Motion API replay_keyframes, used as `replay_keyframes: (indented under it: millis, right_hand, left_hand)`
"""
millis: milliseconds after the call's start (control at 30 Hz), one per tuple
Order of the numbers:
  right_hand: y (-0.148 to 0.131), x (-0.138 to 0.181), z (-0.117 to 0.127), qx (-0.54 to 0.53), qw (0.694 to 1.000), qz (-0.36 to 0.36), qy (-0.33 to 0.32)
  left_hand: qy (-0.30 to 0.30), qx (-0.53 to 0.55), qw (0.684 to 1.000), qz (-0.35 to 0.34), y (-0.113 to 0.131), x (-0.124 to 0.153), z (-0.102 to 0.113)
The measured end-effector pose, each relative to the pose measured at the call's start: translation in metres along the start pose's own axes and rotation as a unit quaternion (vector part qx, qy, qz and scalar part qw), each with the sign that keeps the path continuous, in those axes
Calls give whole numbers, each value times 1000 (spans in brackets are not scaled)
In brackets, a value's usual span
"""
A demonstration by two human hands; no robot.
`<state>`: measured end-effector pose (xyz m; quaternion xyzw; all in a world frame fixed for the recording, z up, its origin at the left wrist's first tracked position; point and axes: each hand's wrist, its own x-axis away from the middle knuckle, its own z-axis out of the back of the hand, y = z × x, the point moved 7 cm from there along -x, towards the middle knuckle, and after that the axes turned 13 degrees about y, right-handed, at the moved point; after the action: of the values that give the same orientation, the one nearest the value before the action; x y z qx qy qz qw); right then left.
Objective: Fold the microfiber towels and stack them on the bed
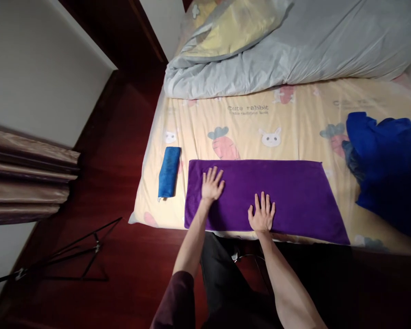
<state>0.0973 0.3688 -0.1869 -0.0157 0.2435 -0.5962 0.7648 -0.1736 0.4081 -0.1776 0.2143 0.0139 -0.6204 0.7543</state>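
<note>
A purple towel (294, 196) lies spread out along the near edge of the bed. My left hand (212, 185) rests on its left part, palm down with the fingers apart. Closer to the near edge, my right hand (262, 214) lies flat on the middle of the towel, its fingers spread too. Neither hand grips anything. To the left of the purple towel is a folded blue towel (169, 172), apart from it and from both hands.
A heap of blue cloth (390, 160) sits at the right on the rabbit-print bed sheet (250, 123). A grey quilt (294, 55) is bunched along the far side. On the dark red floor (123, 146) at left stand a black tripod (78, 251) and a curtain (27, 178).
</note>
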Motion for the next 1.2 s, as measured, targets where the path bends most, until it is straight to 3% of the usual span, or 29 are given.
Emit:
replay_keyframes:
  millis: [67,100,167,200,267,333,433,467,533,567,633,733,833,967,1067,1133,1200]
  right_hand:
    - [-1,-1,1,-2,1000,2,8]
    - [-1,-1,1,-3,1000,3,11]
    - [-1,-2,2,-4,1000,5,15]
    - [-1,-2,2,-5,1000,6,17]
    - [0,-1,1,-8,1000,6,18]
    - [3,1,-2,-8,1000,5,20]
    - [5,5,-6,-9,999,25,34]
    - [6,6,-6,-9,999,34,41]
    - [6,5,-5,-5,998,40,51]
    - [5,4,-4,-2,998,37,51]
    - [4,2,-2,4,999,24,45]
    - [1,-1,2,3,999,14,35]
    - [1,-1,2,-3,1000,7,30]
    - [2,0,0,-13,999,9,34]
    - [2,0,0,-12,999,6,33]
    - [1,0,0,-11,1000,4,26]
    - [1,0,-1,-11,1000,3,19]
  left_hand:
    - [6,-41,997,61,-60,-8,21]
    - [-2,-52,996,75,-79,-12,29]
    - [-4,-64,995,79,-90,-19,40]
    - [1,-62,996,65,-80,-22,44]
    - [19,-39,999,7,-30,-21,43]
    - [12,16,995,-103,51,-12,25]
    - [-38,101,953,-282,171,10,-19]
    - [-50,114,943,-307,196,12,-34]
    - [-72,123,936,-321,215,5,-59]
    - [-80,126,934,-324,212,-2,-67]
    - [-83,124,937,-316,183,-22,-73]
    - [-59,75,968,-230,98,-62,-62]
    - [-55,6,990,-133,4,-90,-38]
    - [-51,-73,996,18,-96,-89,6]
    - [17,-99,993,59,-119,-65,40]
    - [43,-95,994,28,-109,-44,50]
    - [24,-77,997,-12,-92,-26,46]
